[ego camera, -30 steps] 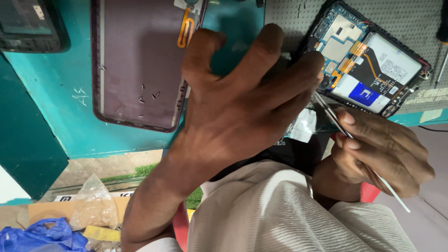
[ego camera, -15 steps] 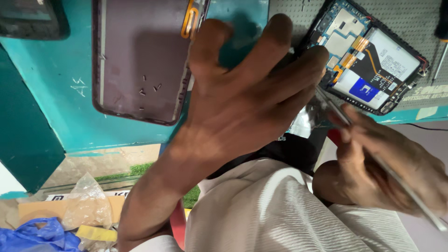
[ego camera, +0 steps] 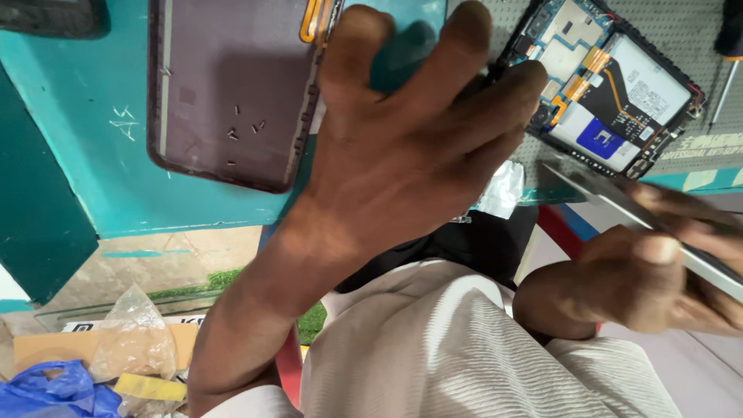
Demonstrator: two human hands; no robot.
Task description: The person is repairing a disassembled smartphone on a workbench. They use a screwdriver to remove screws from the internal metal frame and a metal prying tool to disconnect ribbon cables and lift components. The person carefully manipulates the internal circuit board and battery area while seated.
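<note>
On teal bench (ego camera: 93,178), opened tablet (ego camera: 619,101), loose back cover (ego camera: 224,85)

A dark back cover (ego camera: 224,93) holding loose screws (ego camera: 244,131) lies on the teal table (ego camera: 93,155), a screwdriver (ego camera: 726,54) far right.

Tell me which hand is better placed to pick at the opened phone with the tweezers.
Right. The right hand already grips the tweezers, tips pointing toward the opened phone. The left hand is spread, fingertips at the phone's edge, holding nothing.

left hand (ego camera: 410,162) fingers spread, right hand (ego camera: 658,271) curled closed
</note>
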